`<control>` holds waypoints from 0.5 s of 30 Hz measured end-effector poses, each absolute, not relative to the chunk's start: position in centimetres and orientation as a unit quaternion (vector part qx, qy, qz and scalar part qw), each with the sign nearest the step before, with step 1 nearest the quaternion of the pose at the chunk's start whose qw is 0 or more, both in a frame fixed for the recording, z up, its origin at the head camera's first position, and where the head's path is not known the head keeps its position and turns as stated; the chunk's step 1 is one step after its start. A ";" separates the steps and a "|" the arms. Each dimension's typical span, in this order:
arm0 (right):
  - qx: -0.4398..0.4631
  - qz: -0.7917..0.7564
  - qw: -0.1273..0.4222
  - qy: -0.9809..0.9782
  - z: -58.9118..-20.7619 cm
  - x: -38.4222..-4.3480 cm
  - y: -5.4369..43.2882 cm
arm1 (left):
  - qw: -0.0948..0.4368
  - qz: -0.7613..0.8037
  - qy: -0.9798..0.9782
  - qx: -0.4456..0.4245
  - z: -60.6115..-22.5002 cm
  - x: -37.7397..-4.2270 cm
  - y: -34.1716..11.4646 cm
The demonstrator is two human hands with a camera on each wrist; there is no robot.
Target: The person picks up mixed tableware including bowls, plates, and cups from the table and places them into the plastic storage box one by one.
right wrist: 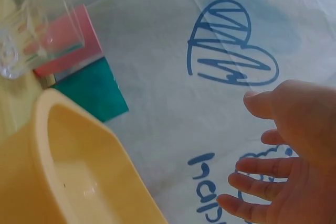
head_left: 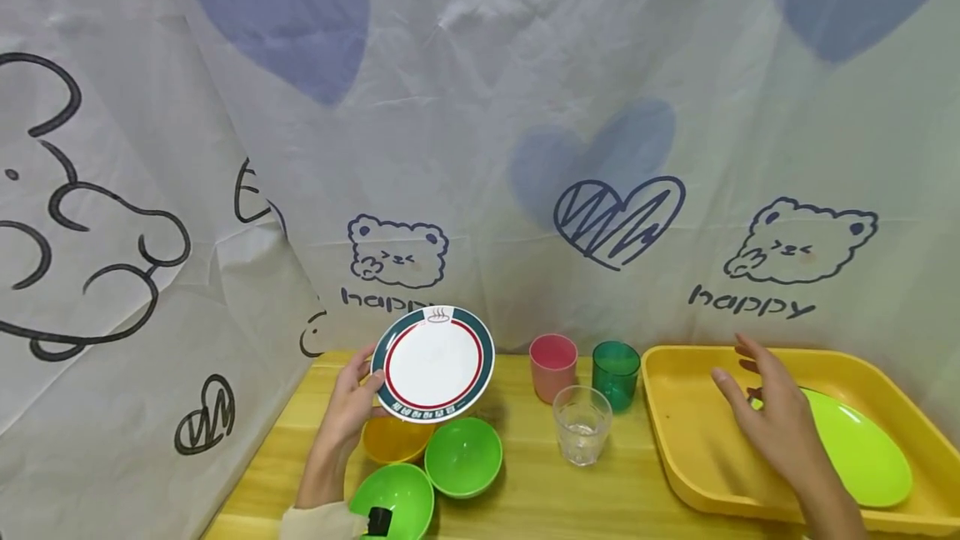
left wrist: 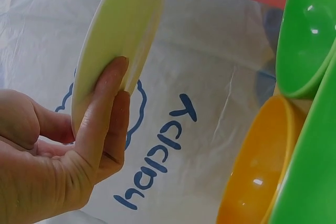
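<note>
My left hand (head_left: 351, 400) pinches the left edge of a white plate (head_left: 433, 363) with a dark green rim band and a red ring. Thumb on the face and fingers behind, it holds the plate raised and tilted above the bowls; the left wrist view has the plate (left wrist: 113, 35) nearly edge-on. Under it are an orange bowl (head_left: 396, 440) and two green bowls, one to the right (head_left: 463, 458) and one nearer (head_left: 401, 497). My right hand (head_left: 776, 419) hovers over the yellow tub (head_left: 697, 457) with fingers spread and nothing held. A lime-green plate (head_left: 862, 448) lies in the tub.
Between the bowls and the tub stand a pink cup (head_left: 553, 369), a dark green cup (head_left: 617, 377) and a clear glass (head_left: 582, 427). All rest on a wooden table (head_left: 540, 494). A printed white cloth (head_left: 487, 148) hangs behind and along the left side.
</note>
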State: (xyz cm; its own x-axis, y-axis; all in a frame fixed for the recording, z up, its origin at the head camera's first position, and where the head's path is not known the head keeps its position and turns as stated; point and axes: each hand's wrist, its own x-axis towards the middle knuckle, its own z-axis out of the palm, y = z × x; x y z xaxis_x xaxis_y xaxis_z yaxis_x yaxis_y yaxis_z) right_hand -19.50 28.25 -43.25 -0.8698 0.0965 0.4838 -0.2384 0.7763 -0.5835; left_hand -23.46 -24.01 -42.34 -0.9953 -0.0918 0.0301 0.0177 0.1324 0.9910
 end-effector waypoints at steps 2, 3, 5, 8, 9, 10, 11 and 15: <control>0.044 0.339 0.256 -0.904 -43.1 -19.7 27.8 | 0.040 -0.659 -0.751 0.021 -42.3 -23.5 -23.9; 0.045 0.344 0.256 -0.902 -43.1 -19.8 27.6 | 0.040 -0.659 -0.751 0.018 -42.4 -23.5 -23.9; 0.048 0.352 0.256 -0.899 -43.1 -20.0 27.2 | 0.042 -0.659 -0.751 0.017 -42.4 -23.5 -23.8; 0.049 0.362 0.255 -0.895 -43.2 -20.2 26.7 | 0.042 -0.662 -0.749 0.016 -42.5 -23.5 -23.8; 0.048 0.364 0.253 -0.895 -43.2 -20.2 26.5 | 0.040 -0.663 -0.748 0.016 -42.5 -23.6 -23.7; 0.048 0.367 0.250 -0.895 -43.2 -20.2 26.3 | 0.038 -0.664 -0.746 0.018 -42.5 -23.6 -23.7; 0.048 0.369 0.249 -0.894 -43.2 -20.3 26.1 | 0.036 -0.666 -0.745 0.017 -42.5 -23.6 -23.6; 0.052 0.373 0.247 -0.893 -43.1 -20.4 25.4 | 0.033 -0.673 -0.739 0.008 -42.7 -23.5 -23.3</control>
State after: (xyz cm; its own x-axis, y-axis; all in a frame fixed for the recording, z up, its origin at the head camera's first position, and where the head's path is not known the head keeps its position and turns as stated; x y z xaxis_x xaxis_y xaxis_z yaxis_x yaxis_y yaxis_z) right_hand -20.45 25.38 -43.15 -0.8724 0.0919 0.4800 -0.2768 0.7165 -0.6403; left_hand -23.54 -23.33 -42.74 -0.9977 -0.0561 0.0374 0.0321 0.0932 0.9951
